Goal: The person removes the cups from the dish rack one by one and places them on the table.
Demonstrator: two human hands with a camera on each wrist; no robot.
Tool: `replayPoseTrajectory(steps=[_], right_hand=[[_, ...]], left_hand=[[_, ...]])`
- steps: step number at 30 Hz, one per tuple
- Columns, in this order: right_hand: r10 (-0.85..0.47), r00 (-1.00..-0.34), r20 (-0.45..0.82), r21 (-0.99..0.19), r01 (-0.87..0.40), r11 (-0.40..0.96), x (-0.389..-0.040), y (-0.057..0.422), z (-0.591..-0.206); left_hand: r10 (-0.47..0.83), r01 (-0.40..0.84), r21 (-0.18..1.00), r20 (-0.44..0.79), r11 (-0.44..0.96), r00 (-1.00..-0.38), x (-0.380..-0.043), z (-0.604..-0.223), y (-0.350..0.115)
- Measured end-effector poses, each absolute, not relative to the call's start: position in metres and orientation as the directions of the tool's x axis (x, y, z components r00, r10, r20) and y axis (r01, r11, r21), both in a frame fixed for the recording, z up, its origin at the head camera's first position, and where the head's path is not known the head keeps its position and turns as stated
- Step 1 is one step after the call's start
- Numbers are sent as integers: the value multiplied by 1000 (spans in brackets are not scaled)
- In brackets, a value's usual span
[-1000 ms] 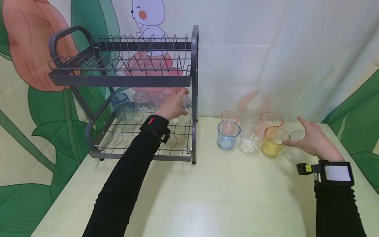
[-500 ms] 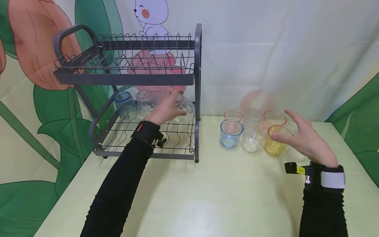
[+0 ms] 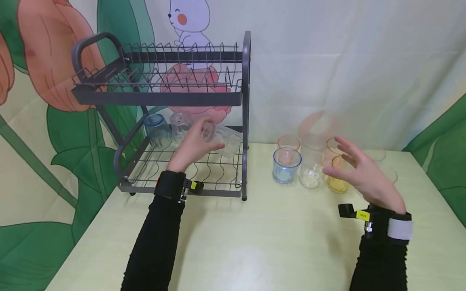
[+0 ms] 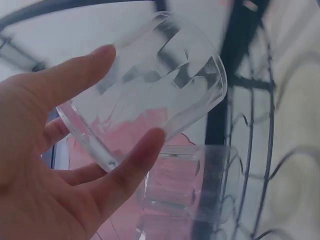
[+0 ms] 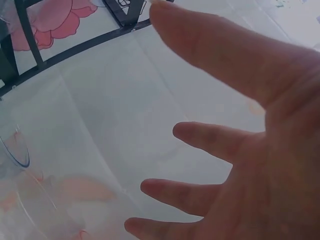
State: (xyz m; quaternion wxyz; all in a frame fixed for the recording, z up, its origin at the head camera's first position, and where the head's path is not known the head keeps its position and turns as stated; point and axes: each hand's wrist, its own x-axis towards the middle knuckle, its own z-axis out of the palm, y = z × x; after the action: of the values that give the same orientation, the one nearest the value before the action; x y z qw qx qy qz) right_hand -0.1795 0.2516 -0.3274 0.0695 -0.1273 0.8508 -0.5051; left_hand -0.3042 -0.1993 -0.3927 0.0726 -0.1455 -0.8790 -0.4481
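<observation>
My left hand [image 3: 191, 147] grips a clear glass [image 3: 227, 141] at its base end, inside the lower tier of the dish rack. In the left wrist view this faceted glass [image 4: 165, 85] lies tilted between thumb and fingers, its mouth pointing away from the palm. Past it, another clear glass [image 4: 172, 182] stands at the rack wires. A blue glass [image 3: 158, 133] and a clear glass [image 3: 180, 123] sit upside down left of my hand. My right hand [image 3: 365, 176], fingers spread and holding nothing, hovers in front of a yellow glass [image 3: 338, 184], partly covering it.
The two-tier dark dish rack [image 3: 156, 98] stands at the table's left. Right of it, a blue-rimmed glass [image 3: 285, 171], a red-rimmed glass [image 3: 289, 141] and several clear or tinted glasses are grouped near the patterned backdrop [image 3: 291, 72].
My left hand has drawn back and left, and the clear glass it holds has tipped further over sideways. My right hand has moved left, away from the clear glasses at the right.
</observation>
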Motion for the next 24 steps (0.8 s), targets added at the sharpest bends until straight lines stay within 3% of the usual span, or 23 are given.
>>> replayPoseTrajectory(steps=[3,6,11,24], right_hand=[[-313,-949,47,-896,-179,407,-180,249,-333],[-336,-939,73,-899,-208,385,-181,247,-337],[-349,-934,75,-899,-215,382,-182,239,-338],[-415,-903,111,-891,-275,360,-180,198,-344]], left_hand=[[137,228,875,187,426,-973,-304,-413,-214],[65,134,923,119,361,-991,-257,-381,-203],[12,89,945,90,314,-996,-220,-364,-194],[91,118,985,107,127,-990,-212,-373,-191]])
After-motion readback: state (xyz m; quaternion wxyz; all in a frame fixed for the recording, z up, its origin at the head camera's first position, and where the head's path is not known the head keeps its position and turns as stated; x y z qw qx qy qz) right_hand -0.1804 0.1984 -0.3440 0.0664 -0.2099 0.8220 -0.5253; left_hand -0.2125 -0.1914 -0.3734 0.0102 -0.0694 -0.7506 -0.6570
